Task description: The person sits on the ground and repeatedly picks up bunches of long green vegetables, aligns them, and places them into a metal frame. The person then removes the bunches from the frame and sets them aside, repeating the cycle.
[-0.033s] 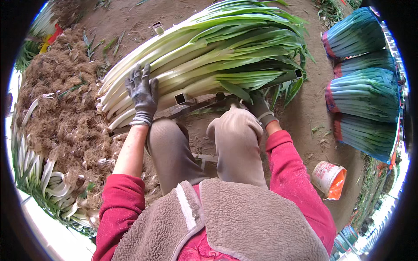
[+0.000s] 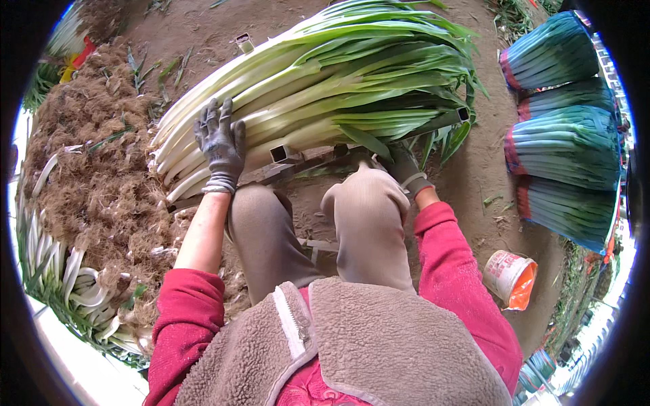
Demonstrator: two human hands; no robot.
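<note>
A big heap of leeks (image 2: 298, 88) lies across a low metal frame (image 2: 288, 155) in front of my knees, white stalks to the left and green leaves to the right. My left hand (image 2: 222, 139), in a grey glove, rests on the white stalks near their root ends. Its fingers are stretched out and it grips nothing. Beside my right knee, my gloved right hand (image 2: 405, 166) reaches under the leaves at the near edge of the heap. Leaves hide its fingers, so what it holds, if anything, does not show.
Brown trimmed roots (image 2: 95, 169) cover the ground on the left, with loose white stalks (image 2: 81, 291) along their edge. Several bound leek bundles (image 2: 565, 145) stand at the right. A white bucket (image 2: 502, 276), orange inside, lies tilted near my right elbow.
</note>
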